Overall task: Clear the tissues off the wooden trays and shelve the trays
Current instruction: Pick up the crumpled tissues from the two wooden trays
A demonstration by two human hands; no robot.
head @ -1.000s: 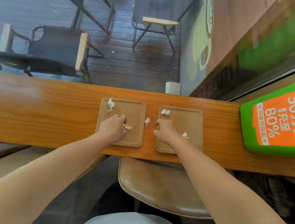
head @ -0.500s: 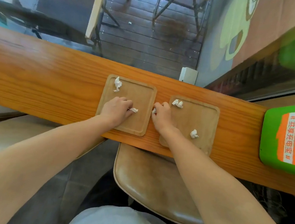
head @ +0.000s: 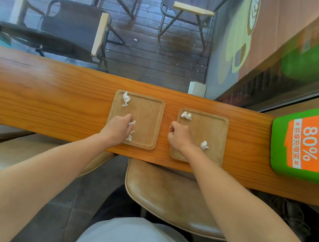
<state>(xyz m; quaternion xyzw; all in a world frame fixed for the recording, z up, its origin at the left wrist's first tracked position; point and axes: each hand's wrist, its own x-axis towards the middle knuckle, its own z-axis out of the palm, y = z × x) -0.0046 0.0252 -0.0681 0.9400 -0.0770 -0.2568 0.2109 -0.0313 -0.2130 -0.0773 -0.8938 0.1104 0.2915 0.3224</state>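
Observation:
Two square wooden trays lie side by side on the wooden counter [head: 61,101]. On the left tray [head: 150,110] my left hand [head: 116,129] pinches a crumpled white tissue [head: 132,123] at its fingertips. A second scrap [head: 129,137] lies just under that hand, and a third tissue [head: 126,98] sits in the tray's far left corner. My right hand [head: 179,137] is curled into a fist over the left edge of the right tray [head: 213,129]. That tray holds one tissue [head: 186,115] at its far left and another [head: 204,145] beside my wrist.
A green and orange sign [head: 303,143] lies on the counter to the right of the trays. A small white box [head: 197,88] stands at the counter's far edge. A tan padded stool [head: 168,194] sits below the counter's near edge. Chairs stand beyond the glass.
My right hand reached the tissue lying between the trays and closed; that tissue is no longer visible. My left hand kept pinching its tissue. The camera view shifted.

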